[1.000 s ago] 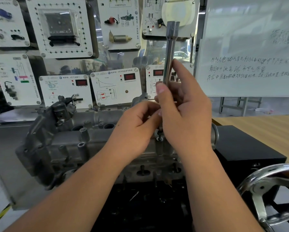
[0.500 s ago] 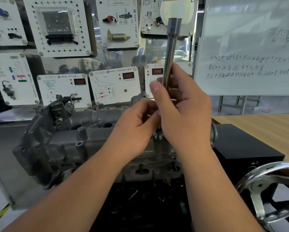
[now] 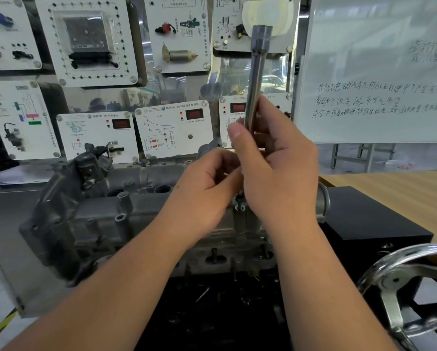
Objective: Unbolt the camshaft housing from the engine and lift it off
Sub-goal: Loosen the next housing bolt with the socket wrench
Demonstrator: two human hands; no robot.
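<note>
Socket tool (image 3: 256,72) gripped upright by right hand (image 3: 275,168) at frame centre — bolt (image 3: 239,206) directly below; left hand (image 3: 207,188) pinches shaft lower down.

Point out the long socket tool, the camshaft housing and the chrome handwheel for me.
long socket tool (image 3: 256,72), head view, on its shaft above the fingers.
camshaft housing (image 3: 98,211), head view, on its grey top.
chrome handwheel (image 3: 399,258), head view, on its rim.

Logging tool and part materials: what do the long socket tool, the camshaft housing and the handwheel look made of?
Long socket tool: looks like steel, smooth grey semi-gloss, with light streaks along the shaft; right hand pinches it.
Camshaft housing: probably cast aluminium, dull grey, grainy matte surface with rounded cast bosses.
Handwheel: polished or chromed metal, mirror-bright reflections on rim and spokes.
</note>
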